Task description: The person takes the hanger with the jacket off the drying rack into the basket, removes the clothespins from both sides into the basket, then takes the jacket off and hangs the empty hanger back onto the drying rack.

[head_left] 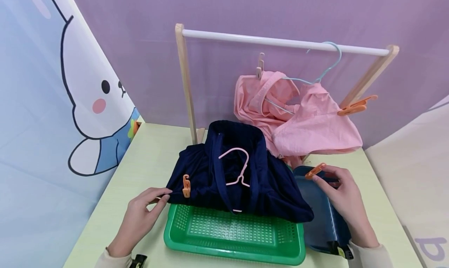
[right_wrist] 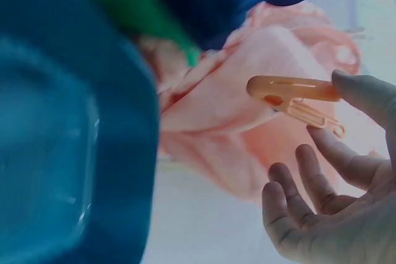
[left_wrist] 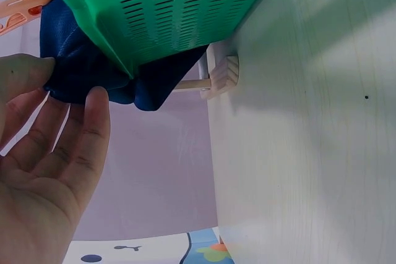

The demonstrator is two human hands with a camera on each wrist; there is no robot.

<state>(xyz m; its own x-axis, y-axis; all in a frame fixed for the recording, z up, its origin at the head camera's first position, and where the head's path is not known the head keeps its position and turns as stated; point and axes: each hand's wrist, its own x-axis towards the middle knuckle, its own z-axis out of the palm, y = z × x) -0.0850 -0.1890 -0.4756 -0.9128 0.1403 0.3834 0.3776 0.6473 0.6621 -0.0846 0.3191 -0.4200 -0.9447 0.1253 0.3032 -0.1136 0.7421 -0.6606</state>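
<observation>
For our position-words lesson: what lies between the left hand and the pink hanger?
The head view shows navy fabric, with an orange clothespin on it.

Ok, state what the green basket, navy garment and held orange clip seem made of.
Green basket: likely plastic, slightly glossy; moulded, perforated walls.
Navy garment: fabric, mostly matte, softly folded; fibre unclear.
Orange clip: probably smooth plastic, evenly coloured, with slots.

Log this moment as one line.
left hand: pinching navy garment edge | right hand: pinching orange clothespin | pink garment: hanging from rack
</observation>
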